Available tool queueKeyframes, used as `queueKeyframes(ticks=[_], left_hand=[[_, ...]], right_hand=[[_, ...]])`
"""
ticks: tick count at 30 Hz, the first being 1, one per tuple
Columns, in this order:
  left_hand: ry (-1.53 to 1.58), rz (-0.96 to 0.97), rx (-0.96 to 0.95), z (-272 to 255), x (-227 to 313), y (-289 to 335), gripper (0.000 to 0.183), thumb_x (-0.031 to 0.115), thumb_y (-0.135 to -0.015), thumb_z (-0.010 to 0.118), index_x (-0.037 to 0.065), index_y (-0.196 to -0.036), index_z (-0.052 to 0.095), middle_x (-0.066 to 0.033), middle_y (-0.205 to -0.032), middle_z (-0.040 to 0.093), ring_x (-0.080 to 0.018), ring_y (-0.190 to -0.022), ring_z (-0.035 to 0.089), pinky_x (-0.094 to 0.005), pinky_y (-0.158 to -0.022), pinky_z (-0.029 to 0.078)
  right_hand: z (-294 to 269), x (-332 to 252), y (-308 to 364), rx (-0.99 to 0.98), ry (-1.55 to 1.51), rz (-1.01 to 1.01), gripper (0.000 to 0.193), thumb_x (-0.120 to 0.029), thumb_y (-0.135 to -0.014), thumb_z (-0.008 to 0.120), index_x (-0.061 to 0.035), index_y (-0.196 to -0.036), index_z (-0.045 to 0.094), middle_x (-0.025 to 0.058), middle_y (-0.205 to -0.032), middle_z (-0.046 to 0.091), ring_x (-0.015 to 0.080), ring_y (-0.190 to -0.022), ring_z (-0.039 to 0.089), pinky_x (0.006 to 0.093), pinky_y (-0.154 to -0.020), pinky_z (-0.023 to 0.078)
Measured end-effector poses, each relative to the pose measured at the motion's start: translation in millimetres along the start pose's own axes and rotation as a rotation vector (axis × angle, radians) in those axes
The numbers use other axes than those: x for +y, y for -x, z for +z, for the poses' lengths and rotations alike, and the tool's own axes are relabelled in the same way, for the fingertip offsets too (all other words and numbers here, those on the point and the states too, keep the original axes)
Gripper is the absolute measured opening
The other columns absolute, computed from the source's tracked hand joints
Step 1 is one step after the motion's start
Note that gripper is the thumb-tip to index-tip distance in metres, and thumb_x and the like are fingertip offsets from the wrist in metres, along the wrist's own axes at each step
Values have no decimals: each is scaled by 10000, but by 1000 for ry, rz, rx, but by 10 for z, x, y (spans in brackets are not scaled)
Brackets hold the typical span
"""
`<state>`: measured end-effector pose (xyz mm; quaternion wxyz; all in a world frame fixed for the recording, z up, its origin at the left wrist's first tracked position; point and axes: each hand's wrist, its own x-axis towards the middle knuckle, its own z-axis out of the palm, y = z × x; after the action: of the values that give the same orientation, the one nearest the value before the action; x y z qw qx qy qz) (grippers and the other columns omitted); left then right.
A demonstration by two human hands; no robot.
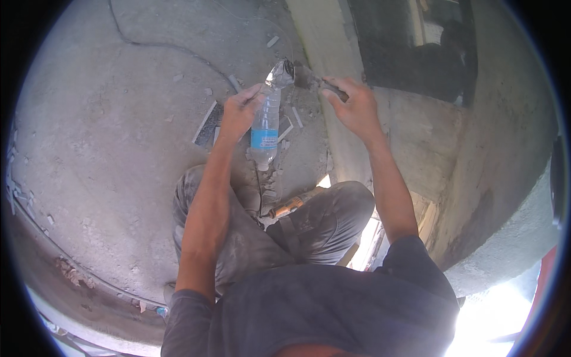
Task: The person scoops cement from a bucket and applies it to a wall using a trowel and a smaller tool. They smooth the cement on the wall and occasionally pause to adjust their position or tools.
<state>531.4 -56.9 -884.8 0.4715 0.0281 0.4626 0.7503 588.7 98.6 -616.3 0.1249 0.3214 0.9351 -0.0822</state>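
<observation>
A clear plastic bottle [271, 110] with a blue label hangs from my left hand [240, 114], whose fingers are closed on its upper side. The narrow neck points toward my knees. Its far end looks cut open and crumpled, with something dark at the opening. My right hand [357, 109] is wrapped round the dark handle of a putty knife [307, 77]. The knife's flat, dirty blade reaches left to the bottle's open end; whether it touches the rim or what lies inside, I cannot tell.
An orange-bodied power tool [288, 207] lies between my bent legs. Tile offcuts [206, 123] and rubble litter the dusty concrete floor [119, 149]. A dark cable [172, 47] winds across it. On the right stand a pale ledge [333, 59] and a dark glossy panel [416, 59].
</observation>
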Motion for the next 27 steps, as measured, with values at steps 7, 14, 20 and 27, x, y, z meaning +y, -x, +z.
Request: queueKeyframes(ticks=[7, 14, 20, 27], left_hand=[[43, -2, 3, -38, -141, -46, 473, 155, -1038, 757, -37, -1464, 688, -148, -1329, 783, -191, -1186, 721, -325, -1057, 547], [65, 14, -83, -39, -22, -40, 470, 143, -1039, 752, -51, -1462, 685, -172, -1366, 768, -211, -1216, 720, -338, -1074, 542], [-126, -55, -110, -84, -45, -24, 512, 138, -1053, 748, -80, -1502, 634, -194, -1481, 695, -229, -1301, 683, -346, -1119, 530], [-159, -63, -142, -106, -59, -52, 531, 144, -1055, 752, -93, -1511, 616, -206, -1484, 690, -237, -1325, 671, -349, -1137, 518]], right_hand=[[28, 169, -123, 151, 240, 16, 320, -319, -996, 783, -167, -1274, 825, 90, -1143, 807, 308, -1023, 763, 424, -913, 569], [-775, 1559, -721, 291, 378, -29, 345, -345, -989, 766, -234, -1316, 774, 64, -1190, 808, 329, -1200, 712, 508, -1023, 528], [-805, 1485, -995, 142, 686, 149, 281, -330, -986, 776, -221, -1244, 768, 62, -1167, 817, 293, -1212, 712, 568, -1025, 494], [-696, 1542, -1130, 144, 782, 125, 242, -321, -1017, 751, -213, -1233, 765, 46, -1235, 791, 288, -1235, 699, 588, -1019, 491]])
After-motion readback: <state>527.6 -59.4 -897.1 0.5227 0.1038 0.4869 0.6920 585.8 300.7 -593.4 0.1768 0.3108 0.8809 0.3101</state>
